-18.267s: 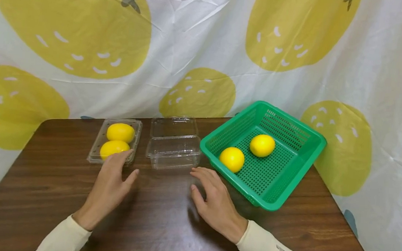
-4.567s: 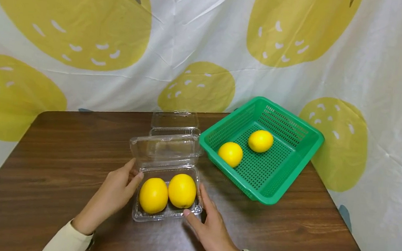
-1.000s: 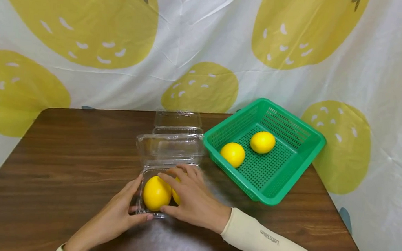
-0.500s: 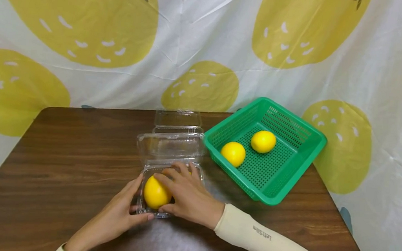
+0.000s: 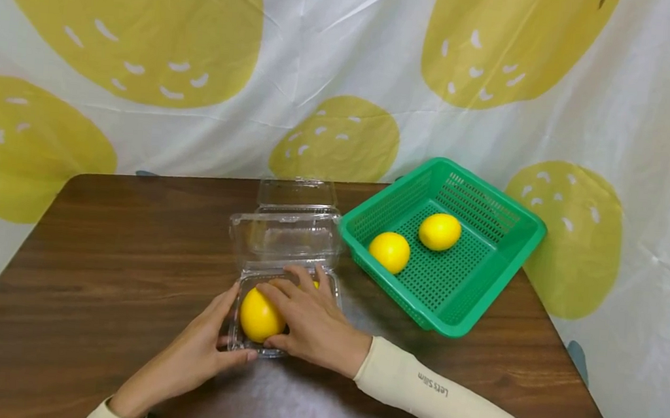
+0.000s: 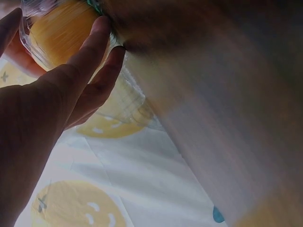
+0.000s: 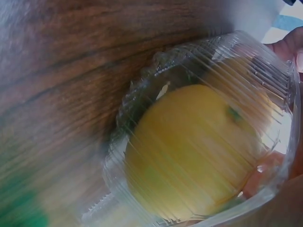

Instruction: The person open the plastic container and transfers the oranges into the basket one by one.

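Note:
A clear plastic clamshell container stands on the table with its lid raised and tilted back. In it sit two lemons: the left lemon shows well, while the right lemon is mostly covered in the head view. My left hand grips the container's left side, thumb at the front and fingers along the wall. Reaching across from the right, my right hand curls over the right lemon. Its thumb and index finger come down beside the left lemon.
A green basket holding two lemons stands at the right. Another clear container lies open behind the first one, near the table's back edge. A curtain with a fruit print hangs behind the table.
The container with two lemons has come from the left to the front middle, and its lid is up. My right hand has moved from its right side onto the right lemon.

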Action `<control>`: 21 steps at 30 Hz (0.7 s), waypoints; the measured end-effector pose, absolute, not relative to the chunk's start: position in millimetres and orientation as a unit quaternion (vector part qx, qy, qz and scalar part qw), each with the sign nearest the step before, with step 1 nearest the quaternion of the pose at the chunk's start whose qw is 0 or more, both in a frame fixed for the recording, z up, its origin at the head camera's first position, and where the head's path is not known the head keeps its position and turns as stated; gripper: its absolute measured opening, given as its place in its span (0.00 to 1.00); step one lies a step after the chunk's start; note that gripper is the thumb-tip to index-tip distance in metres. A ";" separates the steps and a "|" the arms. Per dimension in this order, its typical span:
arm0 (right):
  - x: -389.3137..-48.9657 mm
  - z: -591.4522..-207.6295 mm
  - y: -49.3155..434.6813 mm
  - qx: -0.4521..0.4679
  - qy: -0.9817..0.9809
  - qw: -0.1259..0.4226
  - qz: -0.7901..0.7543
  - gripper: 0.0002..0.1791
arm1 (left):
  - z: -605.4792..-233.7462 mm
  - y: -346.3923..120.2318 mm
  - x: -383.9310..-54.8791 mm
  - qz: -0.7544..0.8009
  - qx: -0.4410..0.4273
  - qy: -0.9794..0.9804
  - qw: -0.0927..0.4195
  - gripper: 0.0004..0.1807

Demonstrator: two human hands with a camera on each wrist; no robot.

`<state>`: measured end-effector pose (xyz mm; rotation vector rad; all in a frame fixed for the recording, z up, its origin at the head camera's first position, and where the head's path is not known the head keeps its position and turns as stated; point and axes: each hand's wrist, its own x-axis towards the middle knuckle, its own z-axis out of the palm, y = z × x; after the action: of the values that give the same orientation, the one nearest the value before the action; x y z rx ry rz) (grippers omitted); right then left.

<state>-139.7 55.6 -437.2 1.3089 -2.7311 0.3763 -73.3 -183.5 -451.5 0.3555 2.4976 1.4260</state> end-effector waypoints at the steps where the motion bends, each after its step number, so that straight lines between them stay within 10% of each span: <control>1: -140.0 -437.2 55.6 0.427 -0.894 0.043 0.126 0.47 | -451.0 -183.7 -73.7 0.485 0.124 0.857 0.122 0.64; 21: -140.8 -439.5 55.6 0.427 -0.893 0.041 0.139 0.48 | -451.2 -183.1 -74.7 0.475 0.133 0.862 0.115 0.64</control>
<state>-140.8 55.6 -439.5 1.3084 -2.7338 0.4258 -74.7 -183.1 -451.2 0.3890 2.5263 1.3925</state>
